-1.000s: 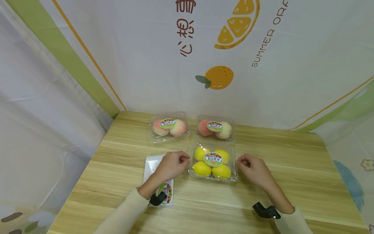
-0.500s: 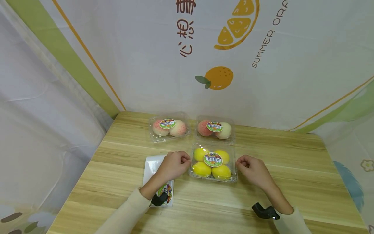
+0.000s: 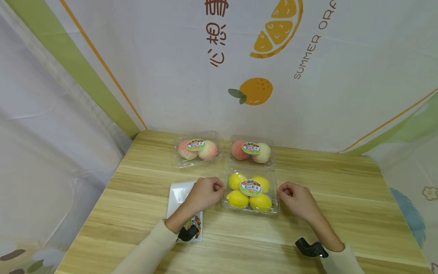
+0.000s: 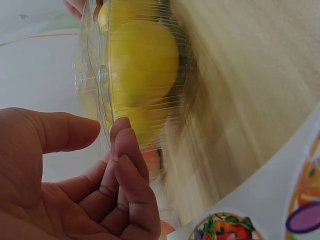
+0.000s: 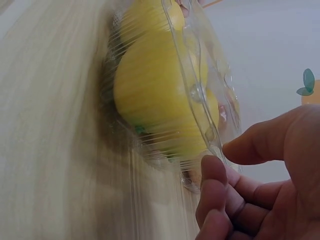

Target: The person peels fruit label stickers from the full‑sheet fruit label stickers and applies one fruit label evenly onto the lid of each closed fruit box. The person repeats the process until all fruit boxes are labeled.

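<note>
A clear plastic fruit box with several yellow lemons inside lies in the middle of the table. A round fruit sticker is on its lid. At the box's left edge my left hand pinches the rim between thumb and fingertips, as the left wrist view shows. On the opposite side my right hand pinches the rim the same way; the right wrist view shows its thumb against the lid edge. Whether the box's base touches the table cannot be made out.
Behind stand two clear boxes of peaches, a left peach box and a right peach box, each with a sticker. A white sticker sheet lies partly under my left forearm. A printed curtain hangs along the table's back edge.
The lemon box has shifted very slightly to the right, with both hands following it. The peach boxes and the sticker sheet have stayed in place.
</note>
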A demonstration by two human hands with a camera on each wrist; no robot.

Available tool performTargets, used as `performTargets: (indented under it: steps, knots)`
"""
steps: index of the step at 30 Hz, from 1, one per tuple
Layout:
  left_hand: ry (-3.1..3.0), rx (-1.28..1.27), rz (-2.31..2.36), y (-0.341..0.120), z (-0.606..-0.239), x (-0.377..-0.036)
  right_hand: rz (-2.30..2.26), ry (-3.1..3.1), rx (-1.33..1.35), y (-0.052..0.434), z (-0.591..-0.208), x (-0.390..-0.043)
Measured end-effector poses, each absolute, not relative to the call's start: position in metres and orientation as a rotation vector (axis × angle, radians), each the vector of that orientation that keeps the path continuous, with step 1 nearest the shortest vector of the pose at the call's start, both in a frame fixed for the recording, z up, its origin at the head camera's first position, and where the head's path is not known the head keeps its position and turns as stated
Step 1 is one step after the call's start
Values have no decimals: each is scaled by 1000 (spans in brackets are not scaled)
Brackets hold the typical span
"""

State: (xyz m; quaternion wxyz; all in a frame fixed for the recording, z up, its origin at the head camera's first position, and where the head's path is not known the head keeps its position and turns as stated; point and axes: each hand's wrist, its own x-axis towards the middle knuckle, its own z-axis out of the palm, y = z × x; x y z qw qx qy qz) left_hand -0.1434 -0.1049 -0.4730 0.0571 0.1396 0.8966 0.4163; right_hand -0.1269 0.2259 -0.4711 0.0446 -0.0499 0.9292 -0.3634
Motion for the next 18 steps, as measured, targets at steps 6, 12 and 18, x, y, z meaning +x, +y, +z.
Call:
performTargets:
  steps: [6, 12, 18]
  knots:
    - [2711, 439, 1261, -100, -473, -144, -1115, 2824, -106, 230, -472, -125]
    - [2702, 462, 1260, -94, -472, -144, -1107, 2821, -95, 236, -471, -126]
    - [2695, 501, 1234, -87, -469, -145, -1091, 2825, -74, 244, -470, -124]
